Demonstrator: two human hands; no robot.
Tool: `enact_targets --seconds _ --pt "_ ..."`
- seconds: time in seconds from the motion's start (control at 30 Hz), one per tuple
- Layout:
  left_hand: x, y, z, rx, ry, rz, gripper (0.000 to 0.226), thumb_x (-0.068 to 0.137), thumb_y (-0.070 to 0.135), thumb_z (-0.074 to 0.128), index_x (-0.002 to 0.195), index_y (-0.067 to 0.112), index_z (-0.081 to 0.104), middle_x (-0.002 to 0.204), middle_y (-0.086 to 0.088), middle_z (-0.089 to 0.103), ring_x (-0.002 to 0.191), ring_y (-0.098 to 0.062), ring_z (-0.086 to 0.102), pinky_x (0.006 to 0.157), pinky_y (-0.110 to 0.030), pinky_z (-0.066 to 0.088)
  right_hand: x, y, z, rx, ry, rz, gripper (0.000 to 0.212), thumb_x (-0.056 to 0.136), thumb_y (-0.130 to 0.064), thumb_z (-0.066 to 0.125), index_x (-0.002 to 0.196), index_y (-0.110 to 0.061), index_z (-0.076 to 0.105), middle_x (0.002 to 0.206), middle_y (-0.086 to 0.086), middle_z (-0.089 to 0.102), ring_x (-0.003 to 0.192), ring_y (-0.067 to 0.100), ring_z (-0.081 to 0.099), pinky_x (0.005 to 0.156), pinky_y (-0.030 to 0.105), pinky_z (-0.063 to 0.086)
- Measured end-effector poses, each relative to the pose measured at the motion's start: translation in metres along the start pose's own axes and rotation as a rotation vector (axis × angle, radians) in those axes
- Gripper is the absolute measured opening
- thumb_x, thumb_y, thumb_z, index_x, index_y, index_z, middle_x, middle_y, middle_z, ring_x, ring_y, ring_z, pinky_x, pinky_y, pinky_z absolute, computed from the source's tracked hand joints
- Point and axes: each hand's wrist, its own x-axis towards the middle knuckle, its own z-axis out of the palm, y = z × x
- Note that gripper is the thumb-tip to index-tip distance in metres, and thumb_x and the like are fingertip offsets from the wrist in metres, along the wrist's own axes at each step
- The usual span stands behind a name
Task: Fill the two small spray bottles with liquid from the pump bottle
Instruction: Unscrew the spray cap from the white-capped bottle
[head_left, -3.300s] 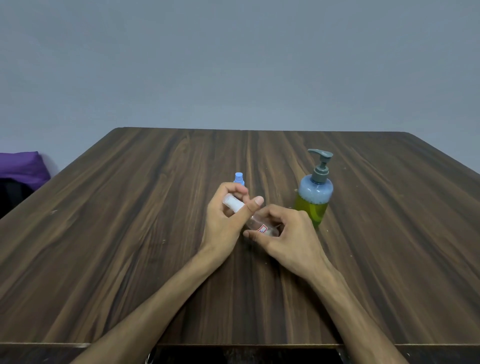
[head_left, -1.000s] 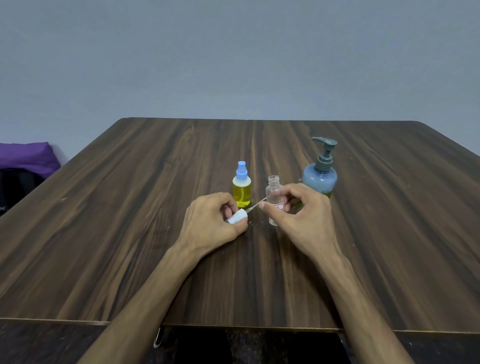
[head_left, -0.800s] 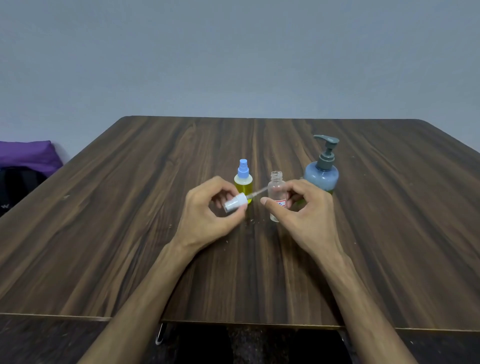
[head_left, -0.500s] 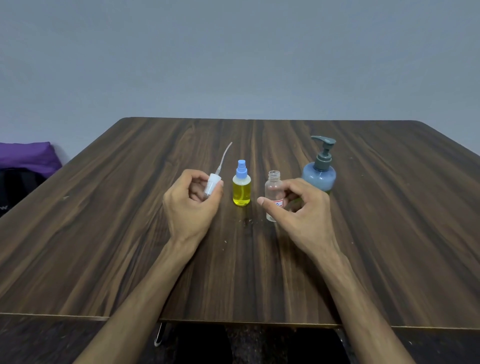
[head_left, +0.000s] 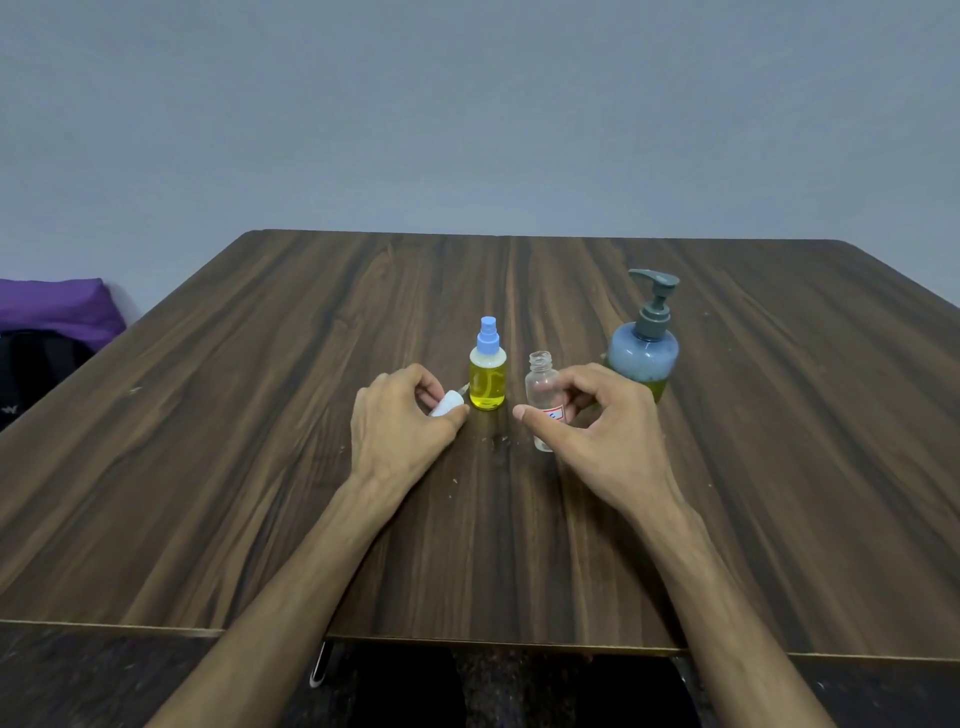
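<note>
A small spray bottle (head_left: 487, 382) with a blue cap stands mid-table, full of yellow liquid. Right of it stands a clear, empty small bottle (head_left: 542, 384) with an open neck and a red-and-white label. My right hand (head_left: 597, 431) curls around its lower part, thumb in front and fingers on its right side. My left hand (head_left: 402, 423) pinches that bottle's white spray cap (head_left: 448, 404) low over the table, just left of the yellow bottle; its dip tube is mostly hidden. The blue-grey pump bottle (head_left: 643, 353), yellow-green liquid at its bottom, stands behind my right hand.
The dark wooden table (head_left: 260, 467) reaches from the near edge to a grey wall. A purple bundle on something black (head_left: 57, 317) lies off the table's left side. Small specks and a damp spot (head_left: 498, 441) mark the wood between my hands.
My left hand has brought the white spray cap down from a raised position to the table, beside the yellow bottle. My right hand stays at the clear bottle, which stands upright.
</note>
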Motion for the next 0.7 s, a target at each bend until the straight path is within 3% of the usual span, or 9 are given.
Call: enact_targets --seconds 0.2,0.37,0.43,0.53,0.63,0.7 --pt "0.001 -0.001 -0.001 -0.073 0.008 0.013 0.038 0.068 0.055 0.073 0.094 0.028 0.064 0.089 0.015 0.065 0.082 -0.003 0.058 0.089 -0.051 0.055 0.000 0.001 0.000 -0.020 -0.004 0.017 0.026 0.076 -0.037 0.091 0.094 -0.023 0.078 0.078 -0.007 0.068 0.071 0.014 0.063 0.063 0.030 0.053" --pt "-0.006 0.016 -0.007 -0.341 0.133 0.319 0.023 0.085 0.032 0.072 0.097 0.013 0.066 0.092 0.004 0.065 0.083 -0.016 0.062 0.080 -0.047 0.053 0.001 -0.002 0.000 -0.002 -0.008 0.037 0.028 0.075 -0.034 0.093 0.096 -0.021 0.079 0.081 -0.008 0.069 0.074 0.011 0.064 0.063 0.019 0.050" --pt "-0.012 0.026 -0.004 -0.446 0.051 0.372 0.026 0.088 0.029 0.076 0.102 0.008 0.069 0.093 -0.001 0.067 0.078 -0.021 0.064 0.071 -0.043 0.054 0.000 -0.004 0.003 0.012 -0.032 0.025 0.028 0.075 -0.032 0.094 0.096 -0.020 0.079 0.082 -0.009 0.069 0.073 0.009 0.065 0.063 0.014 0.047" --pt "-0.019 0.034 0.009 -0.520 -0.110 0.385 0.039 0.087 0.034 0.082 0.115 0.010 0.070 0.106 -0.001 0.067 0.078 -0.022 0.067 0.062 -0.042 0.056 -0.002 -0.007 0.007 0.077 -0.106 0.044 0.019 0.076 -0.026 0.088 0.091 -0.026 0.076 0.079 -0.011 0.067 0.066 0.006 0.062 0.058 0.021 0.047" --pt "-0.021 0.035 0.019 -0.573 -0.155 0.383 0.034 0.086 0.034 0.083 0.114 0.019 0.071 0.110 0.003 0.065 0.078 -0.019 0.066 0.059 -0.040 0.056 -0.002 -0.008 0.006 0.102 -0.134 0.057 0.026 0.076 -0.022 0.088 0.081 -0.038 0.069 0.076 -0.011 0.064 0.059 0.004 0.056 0.053 0.021 0.044" --pt "-0.020 0.033 0.022 -0.612 -0.154 0.341 0.032 0.085 0.034 0.084 0.111 0.020 0.073 0.110 0.007 0.065 0.078 -0.016 0.065 0.058 -0.037 0.056 -0.004 -0.011 0.007 0.131 -0.135 0.076 0.009 0.076 -0.029 0.079 0.082 -0.033 0.073 0.078 -0.009 0.067 0.059 0.004 0.057 0.054 0.021 0.045"
